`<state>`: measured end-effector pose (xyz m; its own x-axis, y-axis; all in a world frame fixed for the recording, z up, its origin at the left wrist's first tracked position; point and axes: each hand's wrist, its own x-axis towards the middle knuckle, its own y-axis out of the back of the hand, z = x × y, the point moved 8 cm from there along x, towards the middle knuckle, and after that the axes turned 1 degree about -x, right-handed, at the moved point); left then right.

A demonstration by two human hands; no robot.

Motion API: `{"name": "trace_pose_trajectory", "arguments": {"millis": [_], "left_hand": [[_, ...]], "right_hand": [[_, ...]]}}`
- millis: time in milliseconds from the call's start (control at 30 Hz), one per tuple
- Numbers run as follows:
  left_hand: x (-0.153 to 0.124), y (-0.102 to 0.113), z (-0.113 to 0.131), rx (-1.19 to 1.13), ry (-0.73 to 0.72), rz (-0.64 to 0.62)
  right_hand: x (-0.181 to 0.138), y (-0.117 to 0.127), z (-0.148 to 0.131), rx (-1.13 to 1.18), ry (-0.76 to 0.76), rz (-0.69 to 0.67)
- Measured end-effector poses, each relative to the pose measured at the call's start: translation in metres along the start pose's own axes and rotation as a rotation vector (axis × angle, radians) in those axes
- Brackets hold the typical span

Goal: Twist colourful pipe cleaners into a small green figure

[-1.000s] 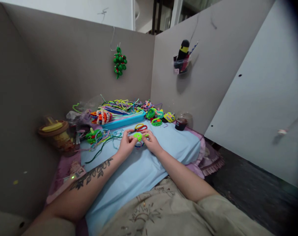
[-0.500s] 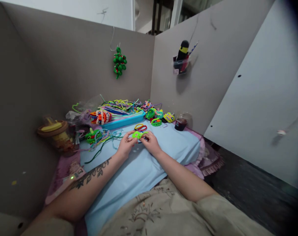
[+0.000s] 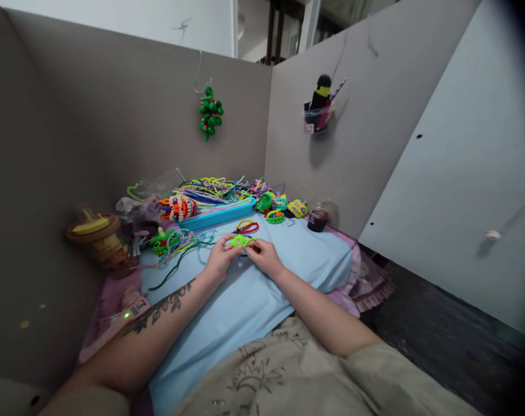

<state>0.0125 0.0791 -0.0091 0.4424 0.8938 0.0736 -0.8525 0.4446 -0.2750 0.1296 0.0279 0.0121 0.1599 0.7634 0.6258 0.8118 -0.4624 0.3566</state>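
Note:
Between my hands, over the blue cloth (image 3: 262,294), is a small lime-green pipe-cleaner piece (image 3: 242,241) with a pinkish spot on it. My left hand (image 3: 220,257) pinches its left side between thumb and fingers. On the other side, the closed fingers of my right hand (image 3: 265,256) grip the right end. Just beyond the hands lie scissors (image 3: 247,226) with red and yellow handles. Something dark blue shows beneath the piece, too small to make out.
A blue tray (image 3: 219,216) full of colourful pipe cleaners stands at the back. Around it are a beaded orange-and-white craft (image 3: 178,207), a green craft (image 3: 163,241) and a green ring-shaped one (image 3: 274,216). Drink cups stand left (image 3: 101,240) and right (image 3: 318,219). Grey panels (image 3: 132,110) enclose the table.
The lime-green piece has tilted and shifted slightly left. My right fingers have moved a little lower along its end, and more of the scissors shows.

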Motion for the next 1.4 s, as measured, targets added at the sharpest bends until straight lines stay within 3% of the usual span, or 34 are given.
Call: {"name": "trace_pose_trajectory", "arguments": {"millis": [500, 800, 1133, 1400], "left_hand": [[-0.002, -0.001, 0.000, -0.051, -0.024, 0.025], [-0.002, 0.002, 0.004, 0.013, -0.068, 0.051], [0.000, -0.009, 0.002, 0.053, -0.073, -0.078], [0.000, -0.010, 0.004, 0.123, -0.105, -0.139]], "right_hand": [[0.001, -0.002, 0.000, -0.051, -0.002, -0.006], [0.000, 0.004, 0.005, 0.118, -0.096, 0.080], [0.005, 0.021, 0.014, 0.119, -0.079, 0.193], [0.009, 0.006, 0.030, 0.170, -0.111, 0.034]]}}
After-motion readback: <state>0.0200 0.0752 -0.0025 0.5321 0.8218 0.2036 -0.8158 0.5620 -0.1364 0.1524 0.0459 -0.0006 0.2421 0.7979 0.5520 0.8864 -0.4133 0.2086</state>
